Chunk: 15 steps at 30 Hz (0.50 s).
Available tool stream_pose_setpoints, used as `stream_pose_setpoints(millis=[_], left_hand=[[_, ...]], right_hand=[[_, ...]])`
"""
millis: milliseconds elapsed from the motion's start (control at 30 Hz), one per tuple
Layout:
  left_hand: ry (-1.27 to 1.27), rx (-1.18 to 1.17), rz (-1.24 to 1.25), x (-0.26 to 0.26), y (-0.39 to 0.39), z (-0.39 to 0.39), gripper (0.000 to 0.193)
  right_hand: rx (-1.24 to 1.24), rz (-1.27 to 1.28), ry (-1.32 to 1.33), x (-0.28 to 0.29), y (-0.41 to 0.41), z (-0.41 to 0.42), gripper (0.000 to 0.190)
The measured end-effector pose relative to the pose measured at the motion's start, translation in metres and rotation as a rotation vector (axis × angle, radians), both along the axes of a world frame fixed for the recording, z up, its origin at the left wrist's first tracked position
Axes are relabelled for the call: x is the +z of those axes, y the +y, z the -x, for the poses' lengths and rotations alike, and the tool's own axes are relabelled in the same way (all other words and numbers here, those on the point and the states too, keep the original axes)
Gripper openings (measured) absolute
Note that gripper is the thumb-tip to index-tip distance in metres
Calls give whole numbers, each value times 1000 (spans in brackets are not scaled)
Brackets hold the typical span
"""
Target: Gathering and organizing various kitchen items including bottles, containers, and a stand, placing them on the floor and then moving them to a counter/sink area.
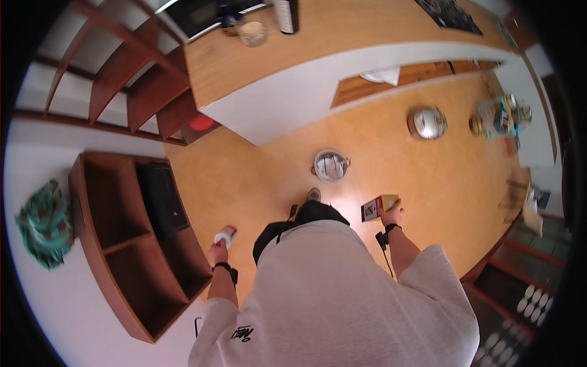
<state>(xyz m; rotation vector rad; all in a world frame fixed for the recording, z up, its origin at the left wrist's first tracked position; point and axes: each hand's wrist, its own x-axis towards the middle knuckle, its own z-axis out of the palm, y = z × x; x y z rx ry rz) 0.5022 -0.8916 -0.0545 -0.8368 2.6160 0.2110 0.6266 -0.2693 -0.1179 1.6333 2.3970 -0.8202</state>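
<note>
At the lower left, my left hand is closed around a white cylindrical container with a reddish-orange end; blur hides what it is exactly. My right hand, right of my body, grips a small box in yellow, red and black by its right side. Both hands hang apart over the tan floor, with a dark band on each wrist. A cable runs from a black device at my right wrist.
A waste basket stands ahead of my foot, with a silver rounded appliance farther right. Brown wooden cubbies stand left beside a green decorative piece. A wood-topped counter spans the far side. At right is a small cart.
</note>
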Motion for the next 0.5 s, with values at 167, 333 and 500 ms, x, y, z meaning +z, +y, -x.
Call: stream_pose_setpoints(millis=[167, 333, 500], left_hand=[[-46, -343, -6, 17, 70, 135, 57], [-164, -630, -43, 19, 169, 231, 56], [-205, -914, -29, -4, 264, 287, 52]], right_hand=[[-230, 29, 12, -7, -20, -22, 105], [-406, 43, -13, -7, -33, -31, 106], [-532, 104, -47, -11, -51, -34, 104]])
